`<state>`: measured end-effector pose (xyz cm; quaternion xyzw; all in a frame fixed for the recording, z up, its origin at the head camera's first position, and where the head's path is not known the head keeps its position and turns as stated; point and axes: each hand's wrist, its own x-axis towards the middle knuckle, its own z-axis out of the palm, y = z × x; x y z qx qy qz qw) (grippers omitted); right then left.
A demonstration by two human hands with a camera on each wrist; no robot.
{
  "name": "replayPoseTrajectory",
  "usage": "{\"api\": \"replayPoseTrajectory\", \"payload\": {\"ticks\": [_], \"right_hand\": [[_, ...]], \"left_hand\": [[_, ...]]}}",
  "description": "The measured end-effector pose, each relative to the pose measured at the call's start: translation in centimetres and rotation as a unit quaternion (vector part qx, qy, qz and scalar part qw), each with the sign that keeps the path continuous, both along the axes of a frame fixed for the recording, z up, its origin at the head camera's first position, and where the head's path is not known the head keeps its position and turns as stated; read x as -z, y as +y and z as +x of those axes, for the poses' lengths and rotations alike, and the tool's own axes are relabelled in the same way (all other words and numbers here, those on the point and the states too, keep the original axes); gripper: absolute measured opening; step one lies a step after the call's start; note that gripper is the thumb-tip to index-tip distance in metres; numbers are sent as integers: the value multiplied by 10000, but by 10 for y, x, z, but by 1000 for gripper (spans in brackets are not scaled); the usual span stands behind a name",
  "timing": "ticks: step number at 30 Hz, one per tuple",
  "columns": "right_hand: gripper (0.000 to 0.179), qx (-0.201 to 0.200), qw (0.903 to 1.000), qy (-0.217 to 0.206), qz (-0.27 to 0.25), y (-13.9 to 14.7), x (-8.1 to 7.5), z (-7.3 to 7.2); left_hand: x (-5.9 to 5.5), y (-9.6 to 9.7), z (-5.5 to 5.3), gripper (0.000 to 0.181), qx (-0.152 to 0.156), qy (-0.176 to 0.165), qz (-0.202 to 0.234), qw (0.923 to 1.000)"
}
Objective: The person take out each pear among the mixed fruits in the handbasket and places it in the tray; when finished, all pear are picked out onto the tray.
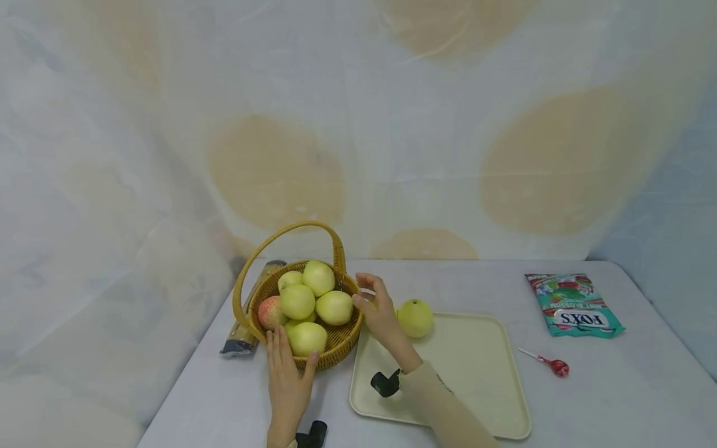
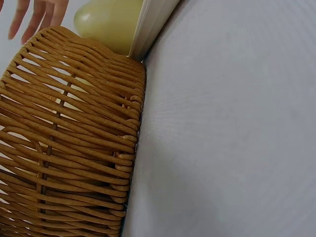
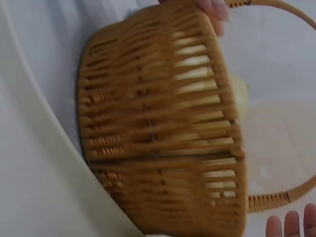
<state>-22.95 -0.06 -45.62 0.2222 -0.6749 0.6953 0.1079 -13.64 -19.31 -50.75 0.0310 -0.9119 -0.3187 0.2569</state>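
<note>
Pale yellow-green fruit (image 1: 297, 302) in my golden-brown woven basket (image 1: 338, 354)
Inside the basket I see one red-blushed fruit (image 1: 271, 311); left of the basket, a gold-and-dark packet (image 1: 238, 343); right of the basket, a cream tray (image 1: 476, 373) (my sleeve (image 1: 442, 404) nearly matches), a teal bag (image 1: 576, 308) patterned red and green, a red lollipop (image 1: 559, 368) with white stick; behind the basket, a white backdrop (image 1: 414, 155) with tan spots (image 1: 280, 171).

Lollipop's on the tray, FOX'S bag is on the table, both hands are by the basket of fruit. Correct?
One error: the lollipop lies on the table, just right of the tray, as the head view shows. The rest stands: FOX'S bag on the table, left hand and right hand by the basket of fruit.
</note>
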Motion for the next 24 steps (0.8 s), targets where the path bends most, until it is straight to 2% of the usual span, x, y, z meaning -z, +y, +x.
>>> {"api": "replayPoseTrajectory", "payload": {"ticks": [3, 8, 11, 14, 16, 18, 21, 24], "right_hand": [[43, -372, 9988, -311, 15, -8, 1, 5], [42, -659, 9965, -504, 60, -23, 5, 7], [43, -726, 9967, -344, 121, -30, 7, 8], [42, -582, 9979, 20, 271, -36, 9, 10], [41, -555, 9979, 88, 324, -39, 8, 11], [40, -588, 9974, -57, 418, -42, 4, 12], [40, -856, 9931, -505, 621, -42, -15, 21], [40, -1039, 9883, -656, 901, -43, -30, 28]], "left_hand": [[1, 0, 0, 87, -7, 8, -39, 10000], [1, -1, 0, 88, -31, 2, -39, 10000], [0, 0, -1, 88, -47, -13, -32, 10000], [0, 1, -1, 88, -55, -9, -33, 10000], [0, 0, -1, 88, -50, 24, -38, 10000], [0, 0, -1, 87, -39, 50, -29, 10000], [0, -1, 0, 87, -21, 73, -26, 10000], [0, -1, 0, 87, -25, 55, -31, 10000]]}}
